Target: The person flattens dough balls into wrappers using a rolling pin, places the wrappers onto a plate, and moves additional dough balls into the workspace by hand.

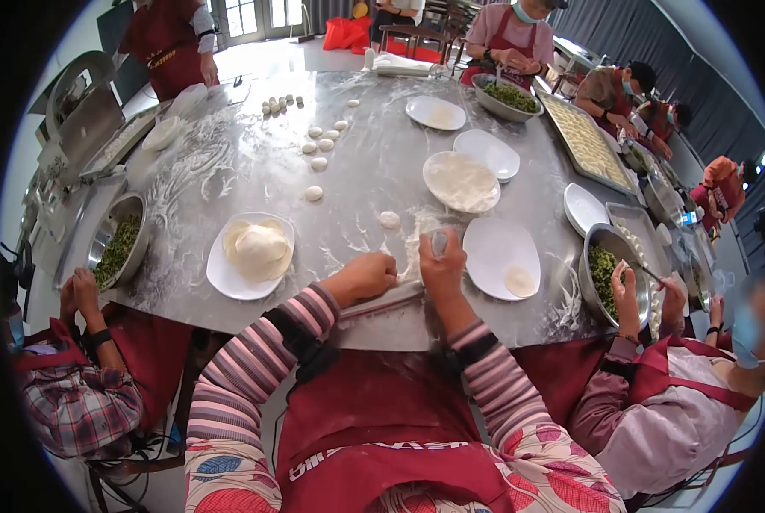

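My left hand (365, 278) is closed over the table edge nearest me, its fingers curled; whatever they may hold is hidden. Just below it lies a rolling pin (382, 303), dusted with flour. My right hand (443, 263) is wrapped around a small clear, glass-like object (439, 243), partly covered by the fingers. Loose flour (415, 244) lies between the two hands. A round dough piece (389, 220) sits just beyond them. To the right of my right hand, a white plate (485, 248) carries one thin dough wrapper (519, 281).
A plate of stacked wrappers (257, 248) stands left. Several dough pieces (314, 193) trail toward the far side. A bowl of flour (462, 181) is ahead right. Co-workers flank me beside filling bowls (119, 244) (606, 278); a dumpling tray (583, 137) is far right.
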Action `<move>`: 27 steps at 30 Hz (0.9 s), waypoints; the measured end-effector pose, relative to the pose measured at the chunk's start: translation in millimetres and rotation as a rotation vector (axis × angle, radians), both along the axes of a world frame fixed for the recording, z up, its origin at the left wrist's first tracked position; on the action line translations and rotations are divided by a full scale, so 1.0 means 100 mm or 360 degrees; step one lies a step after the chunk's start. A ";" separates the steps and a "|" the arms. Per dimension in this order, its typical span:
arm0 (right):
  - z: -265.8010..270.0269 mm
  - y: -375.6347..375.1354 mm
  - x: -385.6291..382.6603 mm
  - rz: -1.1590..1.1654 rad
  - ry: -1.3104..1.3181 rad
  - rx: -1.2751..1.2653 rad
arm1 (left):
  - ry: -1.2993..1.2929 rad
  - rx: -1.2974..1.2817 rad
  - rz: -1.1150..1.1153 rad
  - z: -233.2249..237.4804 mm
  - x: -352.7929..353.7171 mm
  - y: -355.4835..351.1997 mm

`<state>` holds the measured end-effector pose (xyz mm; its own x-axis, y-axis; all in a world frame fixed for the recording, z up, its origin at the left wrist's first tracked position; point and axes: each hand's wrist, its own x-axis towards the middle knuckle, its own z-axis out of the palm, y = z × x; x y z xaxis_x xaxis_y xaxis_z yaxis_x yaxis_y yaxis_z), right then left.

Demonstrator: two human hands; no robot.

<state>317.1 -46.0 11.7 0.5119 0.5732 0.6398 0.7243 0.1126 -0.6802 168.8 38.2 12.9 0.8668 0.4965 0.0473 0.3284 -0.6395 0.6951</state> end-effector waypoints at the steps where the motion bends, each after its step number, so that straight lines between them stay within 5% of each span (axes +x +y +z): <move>1: -0.02 -0.04 -0.02 -0.0019 0.0005 -0.0031 | -0.0006 0.0003 0.0006 -0.05 -0.03 0.02; 4: -0.13 -0.50 -0.03 -0.0091 -0.0532 0.0198 | 0.0171 -0.0124 0.0061 0.05 -0.16 -0.01; 6: -0.10 -0.49 -0.04 -0.0075 -0.0485 0.0188 | 0.0143 -0.0710 0.0061 0.04 -0.22 -0.07; 7: -0.11 -0.52 -0.06 -0.0081 -0.0429 0.0173 | 0.0233 -0.0270 0.0024 0.06 -0.17 -0.07; 12: 0.00 0.07 -0.03 0.0011 0.0080 -0.0012 | 0.0169 -0.0015 0.0052 0.03 0.02 0.00; 14: -0.04 -0.23 -0.08 -0.0167 -0.0043 -0.0015 | 0.0344 -0.0140 -0.0103 0.11 0.02 0.08; 16: -0.05 -0.58 -0.04 -0.0101 -0.0827 -0.0026 | 0.0263 -0.0069 -0.0191 0.12 0.11 0.14; 17: -0.03 -0.71 -0.17 0.0010 0.0023 0.0027 | 0.0168 -0.0096 -0.0210 0.11 0.17 0.15; 20: -0.07 -0.96 -0.25 0.0034 0.0374 -0.0110 | 0.0058 0.0003 -0.0104 0.00 0.34 0.13; 22: -0.07 -0.99 -0.24 0.0059 0.0356 -0.0092 | 0.0143 0.0156 0.0266 0.03 0.31 0.16; 27: 0.00 -0.40 -0.12 -0.0028 -0.0026 0.0036 | 0.0211 -0.0129 0.0196 0.09 -0.12 -0.04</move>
